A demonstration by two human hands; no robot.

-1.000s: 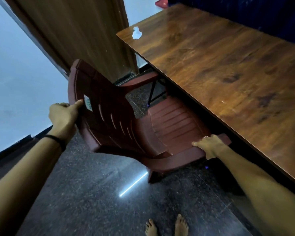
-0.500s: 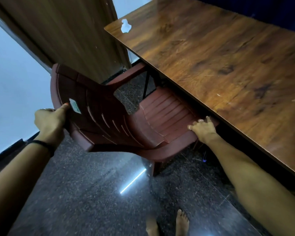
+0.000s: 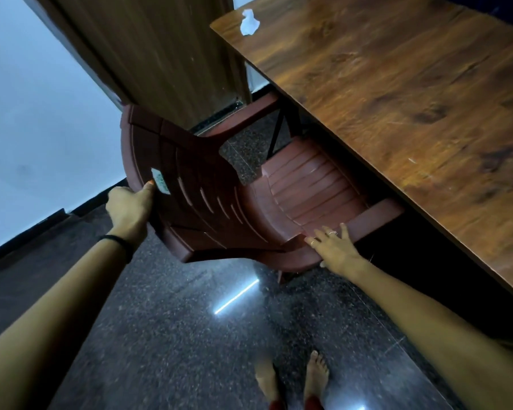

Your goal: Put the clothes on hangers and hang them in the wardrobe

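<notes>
No clothes, hangers or wardrobe are in view. A dark red plastic chair point(image 3: 279, 199) stands half under the wooden table point(image 3: 397, 93), its seat tucked beneath the table edge. My left hand point(image 3: 129, 210) grips the top edge of the chair's backrest, thumb on the front beside a white sticker. My right hand point(image 3: 333, 250) lies with straight, spread fingers on the chair's near armrest where it meets the seat.
A crumpled white scrap point(image 3: 249, 22) lies on the table's far corner. A brown wooden door panel point(image 3: 160, 54) stands behind the chair beside a pale wall point(image 3: 36, 128). My bare feet point(image 3: 293, 380) stand on the dark speckled floor point(image 3: 160, 335).
The chair has slid further under the table. My right hand has let go of the armrest and now lies flat with spread fingers. My left hand keeps its grip on the backrest.
</notes>
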